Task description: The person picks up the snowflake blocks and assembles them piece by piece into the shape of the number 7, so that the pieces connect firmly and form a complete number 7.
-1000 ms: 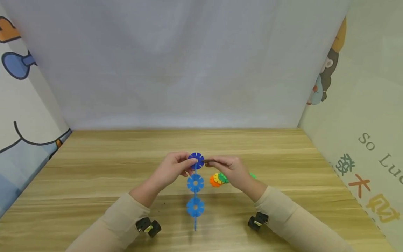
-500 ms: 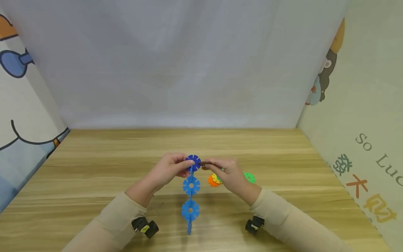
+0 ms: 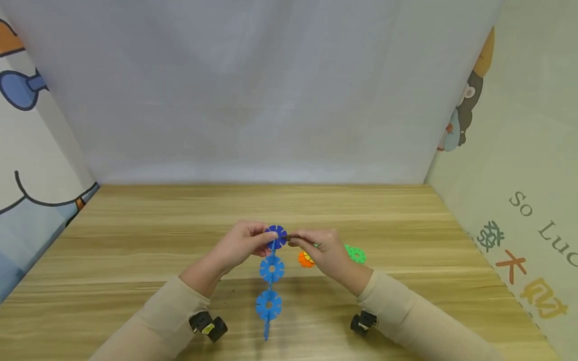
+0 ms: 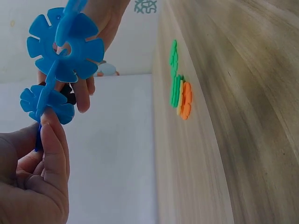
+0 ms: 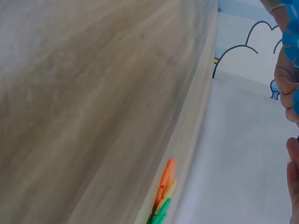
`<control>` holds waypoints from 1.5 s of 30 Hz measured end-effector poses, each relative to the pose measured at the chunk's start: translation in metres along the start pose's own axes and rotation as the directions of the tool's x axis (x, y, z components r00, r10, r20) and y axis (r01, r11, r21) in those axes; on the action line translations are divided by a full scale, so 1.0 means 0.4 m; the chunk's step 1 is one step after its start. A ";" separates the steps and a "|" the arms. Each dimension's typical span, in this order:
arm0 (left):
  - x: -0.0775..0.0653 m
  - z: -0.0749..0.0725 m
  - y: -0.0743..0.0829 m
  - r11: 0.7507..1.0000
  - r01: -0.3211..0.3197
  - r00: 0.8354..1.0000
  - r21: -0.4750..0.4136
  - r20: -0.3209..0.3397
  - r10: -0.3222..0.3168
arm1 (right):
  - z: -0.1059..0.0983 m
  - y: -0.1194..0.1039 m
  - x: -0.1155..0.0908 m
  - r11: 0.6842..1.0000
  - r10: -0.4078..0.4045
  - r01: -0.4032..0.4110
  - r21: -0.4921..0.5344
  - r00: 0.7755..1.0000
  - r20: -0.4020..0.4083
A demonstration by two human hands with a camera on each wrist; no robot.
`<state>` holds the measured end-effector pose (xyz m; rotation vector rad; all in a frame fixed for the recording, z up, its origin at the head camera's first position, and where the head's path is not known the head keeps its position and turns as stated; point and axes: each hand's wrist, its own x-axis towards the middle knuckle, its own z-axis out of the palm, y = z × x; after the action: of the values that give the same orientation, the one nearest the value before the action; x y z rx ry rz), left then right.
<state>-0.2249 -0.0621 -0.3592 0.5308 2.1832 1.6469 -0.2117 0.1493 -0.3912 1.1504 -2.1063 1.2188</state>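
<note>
My left hand [image 3: 239, 245] pinches a dark blue snowflake disc [image 3: 279, 231] between thumb and fingers. Below it runs a chain of lighter blue notched discs: two face the head camera, the upper disc [image 3: 272, 269] and the lower disc [image 3: 268, 305], with others seen edge-on between and beneath them. My right hand [image 3: 327, 250] pinches a dark brown or black disc [image 3: 293, 236], edge-on, against the right rim of the dark blue one. Whether their slots interlock cannot be made out. In the left wrist view, lighter blue discs [image 4: 84, 56] partly cover the right hand and the dark disc [image 4: 70, 96].
On the wooden table [image 3: 149, 235], an orange disc [image 3: 305, 260] lies partly under a yellow one, half hidden behind the right hand. Light green discs [image 3: 357, 254] lie right of that hand. A pale curtain [image 3: 262, 100] hangs behind; printed panels stand at both sides.
Both hands and the chain have moved slightly left and nearer in the head view. The dark disc stays at the dark blue disc's rim. More of the light green discs shows.
</note>
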 end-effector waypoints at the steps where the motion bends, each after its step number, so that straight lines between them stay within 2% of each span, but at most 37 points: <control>1: -0.001 0.000 -0.001 1.000 0.000 1.000 -0.003 0.000 0.000 | -0.002 -0.001 0.002 1.000 -0.011 0.012 -0.029 1.000 0.007; 4: -0.007 -0.003 -0.007 1.000 0.001 1.000 -0.028 0.000 -0.001 | -0.010 -0.010 0.013 0.995 -0.006 0.010 -0.101 0.999 0.042; 7: -0.013 -0.007 -0.012 0.997 0.010 1.000 -0.074 -0.009 -0.011 | -0.019 -0.022 0.025 0.992 0.085 -0.075 -0.101 0.991 0.099; 9: -0.015 -0.011 -0.013 0.995 0.012 1.000 -0.097 -0.019 -0.014 | -0.022 -0.029 0.031 0.983 0.183 -0.178 -0.054 0.974 0.133; 12: -0.013 -0.016 -0.009 0.993 0.014 0.999 -0.117 -0.029 -0.018 | -0.025 -0.028 0.030 0.949 0.310 -0.315 0.004 0.937 0.158; 15: -0.011 -0.019 -0.007 0.993 0.034 0.999 -0.111 -0.034 -0.038 | -0.027 -0.019 0.026 0.923 0.372 -0.383 0.031 0.912 0.171; 17: -0.012 -0.020 -0.007 0.996 0.041 0.998 -0.073 -0.039 -0.044 | -0.029 -0.012 0.024 0.925 0.368 -0.378 0.024 0.912 0.179; 19: -0.012 -0.019 -0.005 1.000 0.023 0.998 0.004 -0.058 -0.023 | -0.031 -0.008 0.026 0.933 0.352 -0.359 0.010 0.918 0.185; 21: -0.011 -0.017 -0.001 0.995 -0.029 0.997 0.099 -0.067 0.036 | -0.033 -0.005 0.028 0.944 0.324 -0.330 0.002 0.928 0.186; 23: -0.009 -0.014 0.007 0.978 -0.088 0.993 0.190 -0.060 0.101 | -0.035 -0.003 0.031 0.949 0.309 -0.316 0.005 0.933 0.184; 26: -0.005 -0.008 0.015 0.958 -0.147 0.988 0.246 -0.016 0.156 | -0.038 0.000 0.034 0.954 0.294 -0.301 0.009 0.937 0.189; 30: 0.002 -0.004 0.016 0.960 -0.156 0.988 0.233 0.033 0.153 | -0.039 0.000 0.039 0.958 0.281 -0.288 0.006 0.938 0.203; 37: 0.006 0.001 0.011 0.988 -0.086 0.995 0.129 0.065 0.078 | -0.038 0.001 0.043 0.951 0.292 -0.308 0.028 0.925 0.243; 42: 0.009 0.002 0.013 0.988 -0.076 0.993 0.133 0.099 0.063 | -0.042 0.002 0.044 0.945 0.309 -0.325 0.024 0.918 0.249; 45: 0.011 0.001 0.008 0.984 -0.079 0.992 0.157 0.106 0.063 | -0.050 0.012 0.044 0.944 0.326 -0.328 -0.039 0.903 0.281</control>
<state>-0.2282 -0.0590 -0.3564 0.7290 2.2580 1.4518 -0.2262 0.1601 -0.3707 1.0551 -2.5976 1.2673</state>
